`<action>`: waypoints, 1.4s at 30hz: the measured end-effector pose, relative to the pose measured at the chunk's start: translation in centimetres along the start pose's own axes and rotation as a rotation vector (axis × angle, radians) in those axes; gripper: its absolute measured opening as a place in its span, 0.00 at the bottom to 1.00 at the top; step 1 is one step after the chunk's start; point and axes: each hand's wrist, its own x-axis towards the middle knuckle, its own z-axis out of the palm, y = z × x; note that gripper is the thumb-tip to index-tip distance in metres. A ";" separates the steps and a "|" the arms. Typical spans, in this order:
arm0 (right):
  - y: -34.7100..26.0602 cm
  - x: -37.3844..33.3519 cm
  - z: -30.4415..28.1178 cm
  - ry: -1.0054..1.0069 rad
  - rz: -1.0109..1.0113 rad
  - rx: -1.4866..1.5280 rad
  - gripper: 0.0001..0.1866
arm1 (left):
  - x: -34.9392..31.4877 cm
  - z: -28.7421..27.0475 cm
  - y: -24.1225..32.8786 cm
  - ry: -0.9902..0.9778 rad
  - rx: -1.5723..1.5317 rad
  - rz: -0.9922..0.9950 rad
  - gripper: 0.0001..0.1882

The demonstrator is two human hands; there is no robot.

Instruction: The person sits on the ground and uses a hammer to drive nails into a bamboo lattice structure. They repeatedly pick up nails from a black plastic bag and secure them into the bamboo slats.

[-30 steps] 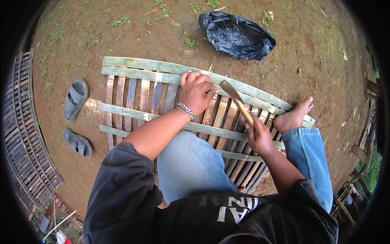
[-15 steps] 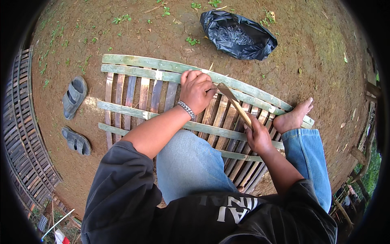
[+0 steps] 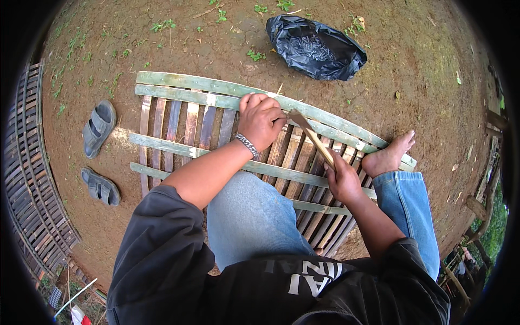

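Observation:
My left hand (image 3: 260, 120) rests on the upper pair of green bamboo strips of a slatted bamboo panel (image 3: 216, 102). Its fingers pinch a thin nail (image 3: 281, 117), mostly hidden by the hand. Closed around a pale wooden handle, my right hand (image 3: 344, 177) holds a hammer (image 3: 318, 143). The dark hammer head (image 3: 299, 118) is beside the nail, close to the left fingertips. Dark and brown bamboo slats run crosswise beneath the green strips, and my left forearm covers part of them.
An open black plastic bag (image 3: 346, 58) holding many nails lies on the bare soil beyond the panel. Two grey sandals (image 3: 100, 129) lie to the left. My bare foot (image 3: 387, 156) presses on the panel's right end. Another slatted panel (image 3: 35, 179) stands at far left.
Both hands, the nail and the hammer hold nearly the same position. The whole view has shifted very slightly.

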 end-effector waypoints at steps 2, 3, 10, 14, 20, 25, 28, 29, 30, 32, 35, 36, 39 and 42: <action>-0.3 0.1 -0.3 -0.013 0.036 0.021 0.27 | 0.0 -0.4 0.0 -0.029 -0.004 0.002 0.06; -0.4 0.0 -0.5 -0.003 0.042 0.042 0.26 | 0.1 -0.7 0.1 -0.047 -0.012 0.009 0.05; -1.2 0.3 -1.4 0.026 0.037 0.086 0.25 | 4.7 -3.0 -2.4 0.134 0.152 -0.004 0.18; -1.2 0.2 -0.9 0.016 -0.018 0.048 0.25 | 5.5 -1.5 -2.8 -0.042 0.414 -0.039 0.29; -1.0 1.3 -1.6 -0.018 -0.043 -0.009 0.25 | 5.8 -1.5 -3.6 -0.117 0.470 -0.026 0.30; -1.7 0.8 -1.1 0.008 0.016 0.021 0.26 | 5.4 -1.8 -3.5 -0.117 0.472 -0.014 0.30; 0.0 0.9 -0.8 -0.053 -0.006 -0.075 0.26 | 5.7 -1.6 -3.4 -0.118 0.452 -0.014 0.29; 0.3 0.8 -0.7 0.036 -0.090 -0.059 0.25 | 6.1 -1.6 -3.4 -0.114 0.458 -0.012 0.29; -0.7 0.9 -1.1 0.037 -0.035 -0.002 0.25 | 5.9 -1.8 -3.5 -0.126 0.466 -0.021 0.29; -2.0 1.6 -1.6 0.104 -0.041 0.116 0.23 | 5.5 -1.9 -3.5 -0.138 0.473 -0.026 0.29; -1.7 0.9 -1.1 0.239 -0.250 0.092 0.23 | 5.5 -1.7 -3.4 -0.141 0.469 -0.023 0.29; -1.6 1.4 -0.9 0.186 -0.270 0.023 0.24 | 5.5 -1.8 -3.4 -0.145 0.467 -0.026 0.29; -0.8 1.1 -1.6 -0.113 0.042 -0.111 0.24 | 5.6 -1.5 -3.4 -0.140 0.454 -0.020 0.29; -2.8 1.3 -2.9 0.064 -0.087 0.046 0.24 | 5.7 -1.9 -3.6 -0.133 0.482 -0.026 0.29</action>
